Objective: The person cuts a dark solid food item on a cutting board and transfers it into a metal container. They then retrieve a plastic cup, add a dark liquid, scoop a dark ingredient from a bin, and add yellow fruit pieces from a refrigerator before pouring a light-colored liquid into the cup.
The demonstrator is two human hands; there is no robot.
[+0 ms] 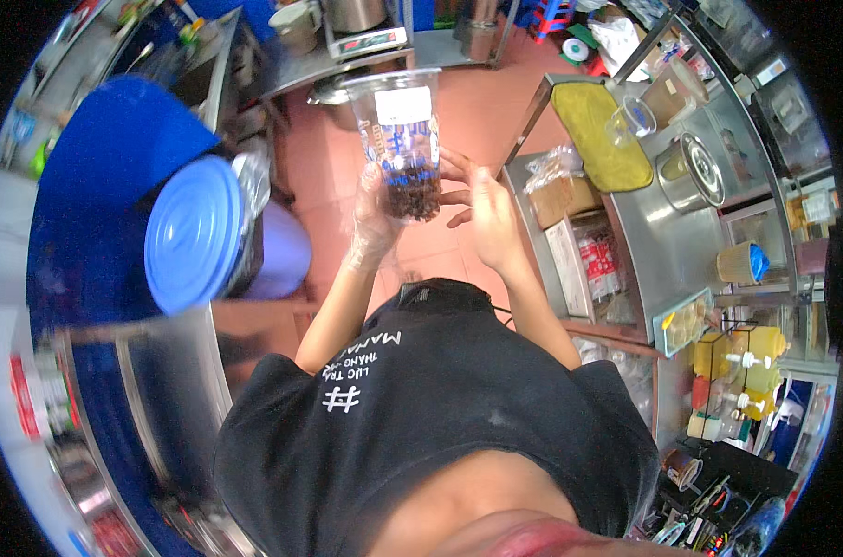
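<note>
A clear plastic cup (402,157) is held upright in front of me. Dark pearl-like pieces (413,195) fill its lower part, and a white label (403,106) with blue print below it marks the wall. My left hand (376,219), in a thin clear plastic glove, grips the cup low on its left side. On the other side, my right hand (491,216) is bare, its fingers spread beside the cup. Whether those fingertips touch the wall is hard to tell.
A blue lidded bin (195,233) stands to my left. To the right runs a steel counter (662,261) with a yellow-green cloth (595,136), an empty plastic cup (632,120) and a steel container (689,170). Ahead, a digital scale (369,43) rests on a steel table.
</note>
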